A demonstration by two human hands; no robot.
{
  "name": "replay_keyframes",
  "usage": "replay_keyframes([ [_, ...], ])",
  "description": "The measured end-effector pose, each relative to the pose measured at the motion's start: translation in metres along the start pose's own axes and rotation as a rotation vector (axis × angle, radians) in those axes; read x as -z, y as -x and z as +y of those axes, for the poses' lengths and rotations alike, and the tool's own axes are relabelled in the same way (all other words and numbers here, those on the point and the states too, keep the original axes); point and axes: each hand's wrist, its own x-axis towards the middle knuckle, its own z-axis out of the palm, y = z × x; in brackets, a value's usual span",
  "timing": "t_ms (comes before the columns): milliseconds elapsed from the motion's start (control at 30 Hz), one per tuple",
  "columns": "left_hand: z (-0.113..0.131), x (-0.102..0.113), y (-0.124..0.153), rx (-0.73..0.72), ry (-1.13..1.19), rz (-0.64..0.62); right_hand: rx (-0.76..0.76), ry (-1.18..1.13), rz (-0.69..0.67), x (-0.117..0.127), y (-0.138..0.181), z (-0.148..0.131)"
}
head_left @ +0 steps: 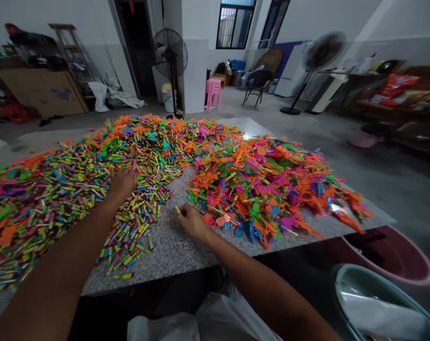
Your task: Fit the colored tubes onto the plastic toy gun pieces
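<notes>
My left hand (122, 182) rests palm down on a wide heap of small coloured plastic tubes (58, 189); its fingers curl into the pile and I cannot see what they grip. My right hand (190, 220) lies on the bare speckled stone table (179, 251), fingers pinched on a small yellow tube at its tip. Just right of that hand lies a pile of orange, pink, green and blue toy gun shapes (264, 184).
A maroon basin (396, 255) and a pale green basin (378, 303) stand low at the right of the table. A white plastic bag (200, 322) lies at my lap. Two standing fans (170, 57) (321, 52), a black chair (257, 85) and a pink stool (213, 92) stand behind.
</notes>
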Motion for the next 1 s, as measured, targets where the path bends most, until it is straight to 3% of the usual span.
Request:
replay_keyframes([
  [167, -0.006, 0.010, 0.010, -0.086, 0.041, -0.125, 0.038, -0.161, -0.038, 0.002, 0.014, -0.014],
  [367, 0.007, 0.002, -0.013, 0.081, 0.014, -0.238, 0.073, -0.198, -0.232, 0.003, 0.051, -0.027],
  [467, 0.005, 0.001, -0.019, 0.095, 0.019, -0.182, 0.048, -0.144, -0.226, 0.017, 0.058, -0.022],
  [600, -0.002, 0.018, -0.011, 0.056, 0.160, 0.016, 0.027, -0.214, -0.052, 0.036, 0.051, -0.010],
  [700, 0.003, 0.043, 0.011, 0.251, 0.482, 0.065, 0.021, -0.386, 0.040, 0.044, 0.039, -0.011],
  [800, 0.021, 0.068, 0.048, 0.376, 0.952, -0.062, 0.046, -0.580, 0.028, 0.047, 0.027, -0.026],
  [900, 0.045, 0.092, 0.088, 0.325, 1.255, -0.295, 0.109, -0.751, -0.053, 0.046, 0.019, -0.048],
  [1000, 0.067, 0.116, 0.116, 0.262, 1.366, -0.525, 0.140, -0.859, -0.135, 0.039, 0.017, -0.064],
])
